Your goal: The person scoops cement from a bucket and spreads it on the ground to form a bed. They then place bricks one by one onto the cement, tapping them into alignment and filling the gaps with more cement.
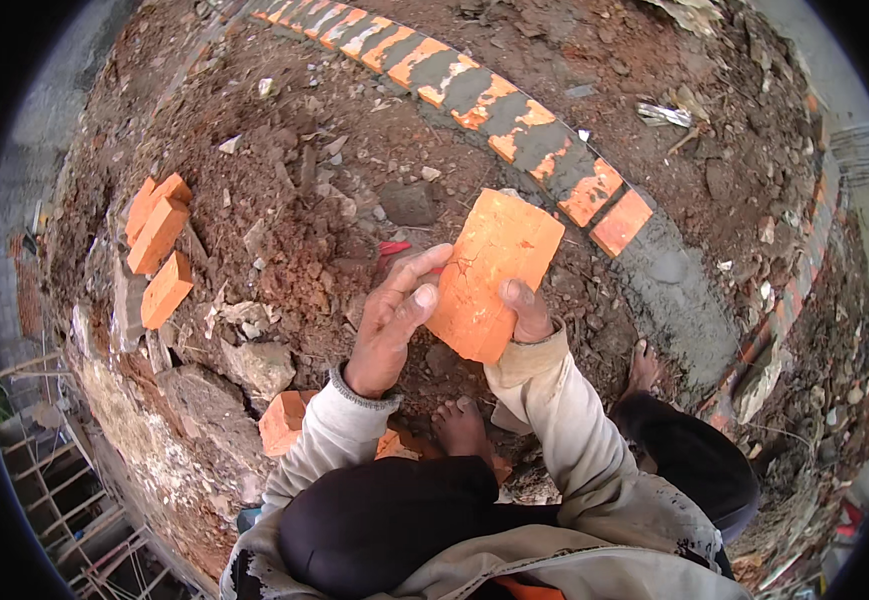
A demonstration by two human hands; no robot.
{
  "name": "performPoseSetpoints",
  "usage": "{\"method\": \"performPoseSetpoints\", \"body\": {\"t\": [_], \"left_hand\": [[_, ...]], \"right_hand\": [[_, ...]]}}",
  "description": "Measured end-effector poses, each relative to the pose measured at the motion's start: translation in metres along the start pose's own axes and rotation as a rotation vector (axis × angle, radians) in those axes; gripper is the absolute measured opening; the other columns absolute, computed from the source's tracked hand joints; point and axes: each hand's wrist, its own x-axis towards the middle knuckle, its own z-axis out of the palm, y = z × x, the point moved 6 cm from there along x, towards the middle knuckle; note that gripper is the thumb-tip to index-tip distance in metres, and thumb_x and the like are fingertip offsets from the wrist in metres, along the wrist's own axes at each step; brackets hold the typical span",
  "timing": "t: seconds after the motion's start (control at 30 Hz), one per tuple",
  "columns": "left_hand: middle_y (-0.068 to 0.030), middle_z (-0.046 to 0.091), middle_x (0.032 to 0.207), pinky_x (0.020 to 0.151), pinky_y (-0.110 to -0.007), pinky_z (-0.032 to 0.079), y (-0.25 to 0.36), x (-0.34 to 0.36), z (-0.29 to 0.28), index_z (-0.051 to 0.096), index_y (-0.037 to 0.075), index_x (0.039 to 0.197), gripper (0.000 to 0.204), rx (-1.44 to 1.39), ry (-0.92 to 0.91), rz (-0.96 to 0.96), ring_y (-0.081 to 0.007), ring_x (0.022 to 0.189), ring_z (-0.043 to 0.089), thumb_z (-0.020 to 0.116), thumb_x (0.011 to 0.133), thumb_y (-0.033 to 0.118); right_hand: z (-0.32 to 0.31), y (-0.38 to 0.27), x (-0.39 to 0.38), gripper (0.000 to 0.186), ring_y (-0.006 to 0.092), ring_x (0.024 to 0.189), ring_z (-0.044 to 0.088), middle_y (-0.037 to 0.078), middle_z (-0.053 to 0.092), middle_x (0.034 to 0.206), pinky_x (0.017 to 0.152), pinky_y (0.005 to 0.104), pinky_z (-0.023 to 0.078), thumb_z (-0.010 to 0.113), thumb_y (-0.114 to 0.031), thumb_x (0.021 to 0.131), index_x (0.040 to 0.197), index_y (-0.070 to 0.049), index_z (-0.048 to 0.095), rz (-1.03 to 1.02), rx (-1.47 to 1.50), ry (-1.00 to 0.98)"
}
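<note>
Your pale jacket [614, 560] lies nearest, at six o'clock; beyond it your right hand [527, 310] clamps an orange brick [499, 260] just off centre toward two o'clock, while your left hand [391, 325] is at its nine-o'clock edge, gripping or merely steadying, hard to tell. Should your right hold slip, the brick could drop on your bare foot [459, 428], and the crack-like lines on its face might let it split. Around you lie rubbly soil [294, 250], grey mortar [679, 290] at three o'clock and a scaffold-like lattice [104, 520] at eight.
</note>
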Motion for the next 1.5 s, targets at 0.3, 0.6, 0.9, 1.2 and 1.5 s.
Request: {"method": "performPoseSetpoints", "body": {"t": [0.3, 0.6, 0.9, 1.2, 1.5], "left_hand": [[-0.0087, 0.059, 0.123, 0.099, -0.033, 0.043, -0.081, -0.019, 0.058, 0.056, -0.002, 0.125, 0.038, 0.129, -0.171, -0.246, -0.0175, 0.113, 0.055, 0.059, 0.095, 0.02], [-0.0118, 0.061, 0.121, 0.094, -0.035, 0.049, -0.082, -0.012, 0.047, 0.056, -0.003, 0.123, 0.036, 0.156, -0.082, -0.219, -0.0191, 0.108, 0.058, 0.06, 0.094, 0.017], [-0.0116, 0.062, 0.119, 0.094, -0.034, 0.048, -0.087, -0.006, 0.045, 0.057, -0.003, 0.124, 0.036, 0.238, -0.057, -0.22, -0.0191, 0.108, 0.059, 0.062, 0.092, 0.013], [-0.0121, 0.062, 0.117, 0.092, -0.036, 0.052, -0.09, -0.005, 0.054, 0.056, -0.003, 0.124, 0.034, 0.19, -0.096, -0.223, -0.0199, 0.108, 0.059, 0.059, 0.093, 0.009], [-0.0118, 0.062, 0.117, 0.093, -0.036, 0.051, -0.092, -0.007, 0.046, 0.055, -0.003, 0.125, 0.033, 0.16, -0.084, -0.234, -0.0186, 0.109, 0.059, 0.058, 0.093, 0.007]], "right_hand": [[-0.197, -0.104, -0.083, 0.082, 0.0447, 0.109, 0.059, 0.023, 0.059, 0.117, 0.097, 0.0544, 0.049, 0.073, -0.044, 0.077, 0.138, 0.0, 0.039, -0.206, 0.312, 0.152], [-0.39, -0.096, -0.14, 0.062, 0.0346, 0.11, 0.06, 0.016, 0.06, 0.119, 0.097, 0.0496, 0.049, 0.067, -0.015, 0.078, 0.134, -0.002, 0.044, -0.382, 0.153, 0.744], [-0.331, -0.159, -0.146, 0.068, 0.0338, 0.107, 0.064, 0.02, 0.058, 0.128, 0.088, 0.0456, 0.056, 0.064, -0.015, 0.076, 0.137, 0.004, 0.043, -0.52, 0.104, 0.427], [-0.248, -0.168, -0.106, 0.122, 0.0218, 0.063, 0.052, 0.018, 0.049, 0.105, 0.054, 0.0333, 0.051, 0.059, -0.08, 0.073, 0.147, 0.008, 0.018, -0.34, 0.458, 0.067], [-0.227, -0.156, -0.102, 0.125, 0.021, 0.063, 0.056, 0.013, 0.052, 0.093, 0.051, 0.0331, 0.052, 0.057, -0.087, 0.064, 0.141, 0.009, 0.032, -0.322, 0.479, 0.012]]}}
